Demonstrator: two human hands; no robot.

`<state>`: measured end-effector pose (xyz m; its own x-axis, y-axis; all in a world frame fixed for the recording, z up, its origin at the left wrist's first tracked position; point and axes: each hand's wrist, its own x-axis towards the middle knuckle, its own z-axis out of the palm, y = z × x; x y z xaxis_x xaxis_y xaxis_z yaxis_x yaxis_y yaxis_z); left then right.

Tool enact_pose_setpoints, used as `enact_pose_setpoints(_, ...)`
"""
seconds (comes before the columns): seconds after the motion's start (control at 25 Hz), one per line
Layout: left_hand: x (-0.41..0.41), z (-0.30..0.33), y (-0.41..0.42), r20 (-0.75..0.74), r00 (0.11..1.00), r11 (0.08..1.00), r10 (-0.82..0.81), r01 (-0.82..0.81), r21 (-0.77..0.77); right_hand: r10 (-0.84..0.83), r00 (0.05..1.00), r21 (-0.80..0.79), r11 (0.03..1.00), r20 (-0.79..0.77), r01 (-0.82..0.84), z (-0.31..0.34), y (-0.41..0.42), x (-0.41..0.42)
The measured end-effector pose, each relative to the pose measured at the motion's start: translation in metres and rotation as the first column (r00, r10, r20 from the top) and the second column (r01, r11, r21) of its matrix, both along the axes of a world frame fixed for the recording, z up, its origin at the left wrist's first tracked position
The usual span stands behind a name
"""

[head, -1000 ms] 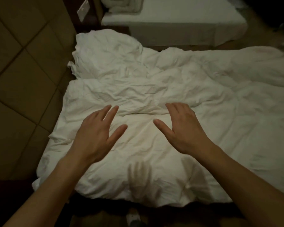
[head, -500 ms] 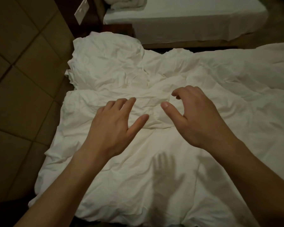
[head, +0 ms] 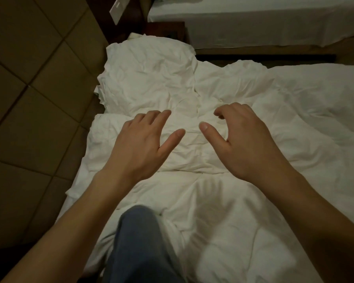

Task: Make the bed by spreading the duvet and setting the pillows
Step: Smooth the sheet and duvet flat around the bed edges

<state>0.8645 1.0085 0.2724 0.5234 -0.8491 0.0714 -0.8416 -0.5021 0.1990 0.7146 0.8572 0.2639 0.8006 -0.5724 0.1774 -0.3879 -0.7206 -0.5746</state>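
Observation:
A rumpled white duvet [head: 223, 201] covers the bed and runs off the right side of the view. At its far left end lies a crumpled white mound [head: 149, 78], maybe a pillow under cloth; I cannot tell. My left hand [head: 143, 146] hovers palm down over a raised fold in the duvet, fingers straight and spread. My right hand [head: 247, 146] is beside it, thumb out and fingers bent downward, holding nothing. Both hands cast shadows on the duvet below them.
A padded, tiled headboard wall [head: 29, 99] stands along the left. A second bed [head: 253, 23] with a white sheet lies at the back, across a dark gap. A white wall switch plate [head: 119, 9] is at the top. My knee in blue jeans [head: 139, 242] rests on the duvet.
Both hands have moved forward along the duvet toward the mound. The right hand's fingers have bent downward. My knee has come up onto the bed.

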Motion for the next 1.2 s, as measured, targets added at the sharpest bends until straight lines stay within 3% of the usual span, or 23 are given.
enact_pose_setpoints(0.2,0.080,-0.027,-0.038,0.018,1.000,1.000,-0.020,0.020,0.023,-0.032,0.998,0.003,0.999,0.059,0.032,-0.015,-0.030,0.079)
enact_pose_setpoints(0.44,0.252,-0.074,-0.104,0.068,0.998,0.999,0.003,-0.006,0.039,-0.066,0.998,-0.089,0.994,0.009,0.067,-0.060,-0.098,0.220)
enact_pose_setpoints(0.64,0.383,-0.132,-0.161,0.086,0.996,0.999,-0.016,0.012,0.047,-0.076,0.995,-0.197,0.977,0.064,0.087,-0.143,-0.158,0.337)
enact_pose_setpoints(0.84,0.485,-0.217,-0.216,0.073,0.997,0.997,-0.012,0.007,0.079,-0.100,0.989,-0.113,0.990,-0.105,0.088,-0.226,-0.213,0.450)
enact_pose_setpoints(1.04,0.573,-0.285,-0.291,0.147,0.987,0.997,0.058,-0.051,-0.051,-0.123,0.992,-0.180,0.976,0.014,0.124,-0.300,-0.268,0.561)
enact_pose_setpoints(1.2,0.623,-0.348,-0.357,0.152,0.986,0.997,0.069,-0.062,-0.051,-0.208,0.967,-0.076,0.977,-0.150,0.198,-0.351,-0.308,0.632)
